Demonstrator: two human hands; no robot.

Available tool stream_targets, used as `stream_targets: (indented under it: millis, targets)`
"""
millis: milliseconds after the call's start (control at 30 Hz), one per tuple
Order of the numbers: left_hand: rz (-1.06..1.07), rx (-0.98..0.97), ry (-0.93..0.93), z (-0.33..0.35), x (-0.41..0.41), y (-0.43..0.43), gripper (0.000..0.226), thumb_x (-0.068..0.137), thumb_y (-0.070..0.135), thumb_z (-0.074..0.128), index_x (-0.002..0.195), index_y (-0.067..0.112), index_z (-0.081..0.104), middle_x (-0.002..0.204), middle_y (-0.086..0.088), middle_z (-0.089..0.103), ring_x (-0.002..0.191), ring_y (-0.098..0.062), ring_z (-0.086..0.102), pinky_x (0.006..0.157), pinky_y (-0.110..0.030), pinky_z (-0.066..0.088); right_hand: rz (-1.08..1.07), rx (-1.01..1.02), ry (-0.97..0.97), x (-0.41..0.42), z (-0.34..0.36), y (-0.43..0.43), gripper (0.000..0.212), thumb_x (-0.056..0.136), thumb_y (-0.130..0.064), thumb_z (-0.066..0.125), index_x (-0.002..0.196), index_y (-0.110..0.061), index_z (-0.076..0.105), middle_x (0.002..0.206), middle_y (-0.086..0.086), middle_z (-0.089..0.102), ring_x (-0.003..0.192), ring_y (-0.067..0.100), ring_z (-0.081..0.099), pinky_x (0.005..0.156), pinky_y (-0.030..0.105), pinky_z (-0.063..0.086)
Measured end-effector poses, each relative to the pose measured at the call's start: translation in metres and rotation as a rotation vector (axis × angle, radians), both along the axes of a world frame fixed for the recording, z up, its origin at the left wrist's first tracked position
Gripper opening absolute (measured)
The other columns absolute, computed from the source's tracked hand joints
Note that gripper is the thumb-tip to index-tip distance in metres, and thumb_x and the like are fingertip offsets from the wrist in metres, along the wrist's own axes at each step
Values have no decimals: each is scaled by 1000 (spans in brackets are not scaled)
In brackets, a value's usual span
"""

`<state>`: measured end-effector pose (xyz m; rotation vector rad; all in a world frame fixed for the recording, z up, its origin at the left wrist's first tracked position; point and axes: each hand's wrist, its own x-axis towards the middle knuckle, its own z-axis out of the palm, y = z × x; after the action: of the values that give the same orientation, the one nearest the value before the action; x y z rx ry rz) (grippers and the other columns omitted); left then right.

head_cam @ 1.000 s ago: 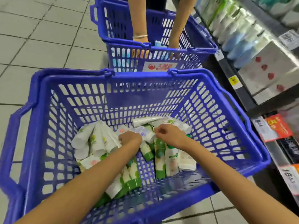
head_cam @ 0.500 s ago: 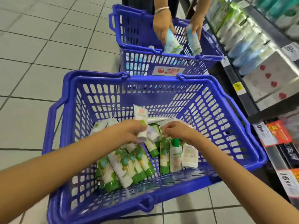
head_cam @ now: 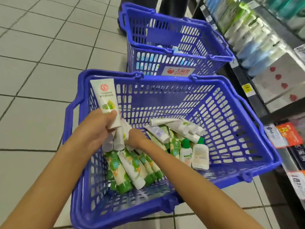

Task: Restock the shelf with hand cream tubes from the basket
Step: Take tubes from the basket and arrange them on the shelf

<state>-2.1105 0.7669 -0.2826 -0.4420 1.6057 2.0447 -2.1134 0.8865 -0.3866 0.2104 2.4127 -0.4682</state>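
In the head view, the left hand [head_cam: 97, 129] grips a fistful of tubes [head_cam: 106, 100] over the near basket [head_cam: 247, 129], one tube standing tall. The right hand [head_cam: 137, 139] curls in beside them; I cannot tell if it holds any. Best to square the bunch before lifting it to the shelf [head_cam: 264, 47] on the right.

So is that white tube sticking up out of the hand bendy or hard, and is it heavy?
Probably fairly firm: the white tube sticks up from the left hand without bending or drooping. Likely light, since that hand grips other tubes along with it. Its smooth-looking skin might be a bit slippery.
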Motion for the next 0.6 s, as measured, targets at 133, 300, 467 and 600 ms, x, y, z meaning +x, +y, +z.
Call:
stream_targets:
  millis: [133, 300, 467, 600]
  targets:
    - [-81, -10, 33, 2, 0, 0, 30, 95, 5, 43, 124, 1, 47, 109, -12, 59, 95, -22, 57, 83, -35, 47, -175, -136, -154, 1, 10, 5, 31, 87, -22, 58, 106, 0, 49, 101, 14, 54, 79, 24, 52, 56, 30, 43]
    - [-262, -37, 173, 8, 16, 10, 30, 95, 5, 42, 125, 7, 48, 118, -13, 61, 105, -25, 59, 87, -35, 49, -573, -628, -517, 26, 49, 28, 4, 95, -13, 42, 92, -11, 43, 79, 5, 46, 68, 15, 46, 58, 26, 44]
    - [-397, 125, 277, 27, 50, 71, 26, 93, 1, 40, 110, 15, 55, 92, 3, 69, 75, -5, 67, 67, -18, 55, -889, -984, -90, 98, 118, 101, 37, 91, 0, 32, 125, 1, 45, 105, 22, 55, 85, 22, 53, 75, 35, 51]
    - [-665, 368, 318, 54, 89, 152, 21, 95, 8, 37, 105, 15, 55, 82, 6, 70, 69, -3, 66, 61, -13, 51, -1074, -1122, 279, 191, 188, 162, 32, 88, 2, 24, 108, -4, 48, 95, 13, 56, 78, 19, 55, 76, 29, 46]
